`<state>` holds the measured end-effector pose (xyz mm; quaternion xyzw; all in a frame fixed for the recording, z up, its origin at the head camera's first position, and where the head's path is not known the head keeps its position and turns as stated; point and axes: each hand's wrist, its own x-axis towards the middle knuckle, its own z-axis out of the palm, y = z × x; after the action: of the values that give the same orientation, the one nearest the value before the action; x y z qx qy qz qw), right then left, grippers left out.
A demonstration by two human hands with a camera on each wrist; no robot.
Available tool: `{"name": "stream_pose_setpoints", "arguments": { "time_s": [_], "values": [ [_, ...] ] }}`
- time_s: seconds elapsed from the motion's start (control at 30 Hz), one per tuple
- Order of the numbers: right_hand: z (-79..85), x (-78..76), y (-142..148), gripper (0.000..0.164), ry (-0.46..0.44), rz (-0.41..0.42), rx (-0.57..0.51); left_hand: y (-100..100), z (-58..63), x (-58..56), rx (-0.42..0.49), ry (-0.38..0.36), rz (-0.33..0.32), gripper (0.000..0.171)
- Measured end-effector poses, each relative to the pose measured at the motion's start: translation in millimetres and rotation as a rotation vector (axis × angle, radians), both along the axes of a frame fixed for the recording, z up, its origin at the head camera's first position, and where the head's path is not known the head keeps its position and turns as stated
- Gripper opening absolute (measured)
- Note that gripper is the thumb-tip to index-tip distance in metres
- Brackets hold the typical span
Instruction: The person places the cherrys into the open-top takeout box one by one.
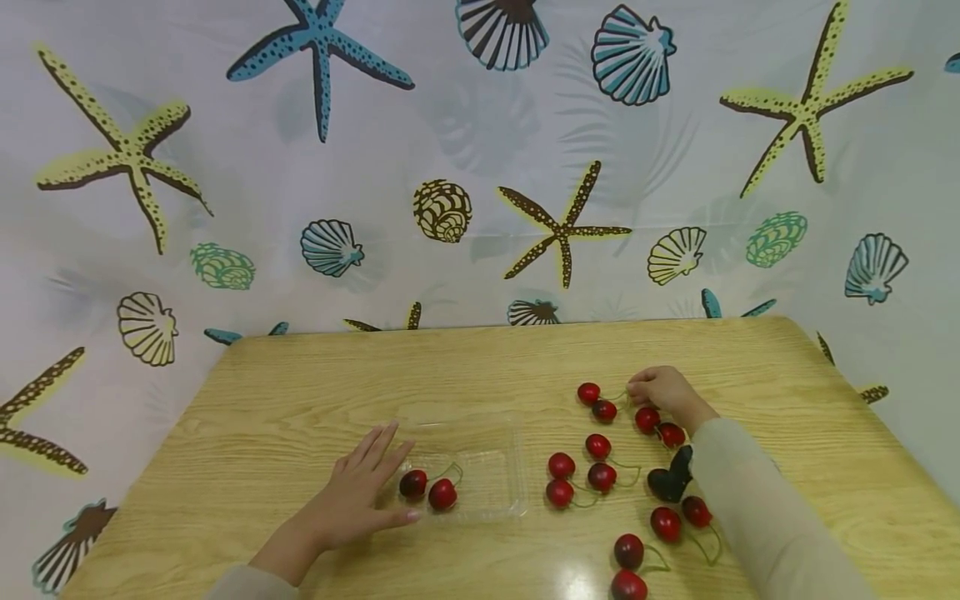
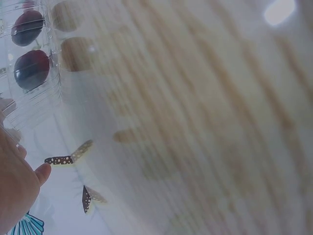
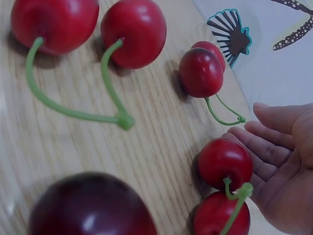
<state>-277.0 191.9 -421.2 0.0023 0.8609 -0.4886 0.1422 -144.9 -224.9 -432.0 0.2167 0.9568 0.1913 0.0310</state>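
My left hand (image 1: 360, 492) lies with fingers spread at the left side of a clear plastic tray (image 1: 517, 467), fingertips and thumb right at its rim. Inside the tray is a pair of red cherries (image 1: 442, 494) joined by a green stem. In the left wrist view these cherries (image 2: 32, 70) show through the plastic. At the back right, my right hand (image 1: 667, 392) reaches to the stem end of another cherry pair (image 1: 603, 411). From the right wrist, that stem (image 3: 220, 117) ends between the thumb and fingers (image 3: 264, 147), which stand apart. A second pair (image 3: 225, 164) sits just beside the palm.
More paired cherries lie on the wooden table (image 1: 300, 400): some (image 1: 602, 477) right of the tray, others (image 1: 628, 552) near the front edge. A black two-lobed object (image 1: 670, 482) is beside the right sleeve (image 1: 757, 508). A patterned cloth (image 1: 480, 150) hangs behind the table.
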Motion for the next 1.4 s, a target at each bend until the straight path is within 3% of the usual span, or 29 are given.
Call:
{"name": "stream_pose_setpoints", "arguments": {
  "time_s": [0.2,0.9,1.4],
  "values": [
    [0.0,-0.7,-4.0,0.027,-0.008,-0.011,0.031,0.3,0.3,-0.5,0.000,-0.007,0.000,0.085],
    [-7.3,-2.3,-12.0,0.020,0.071,-0.041,-0.074,-0.2,-0.7,0.1,-0.004,0.028,-0.007,0.085],
    [-0.9,0.5,-14.5,0.024,0.109,-0.033,-0.102,0.4,-0.2,-0.4,-0.008,0.008,-0.004,0.085]
  ]
}}
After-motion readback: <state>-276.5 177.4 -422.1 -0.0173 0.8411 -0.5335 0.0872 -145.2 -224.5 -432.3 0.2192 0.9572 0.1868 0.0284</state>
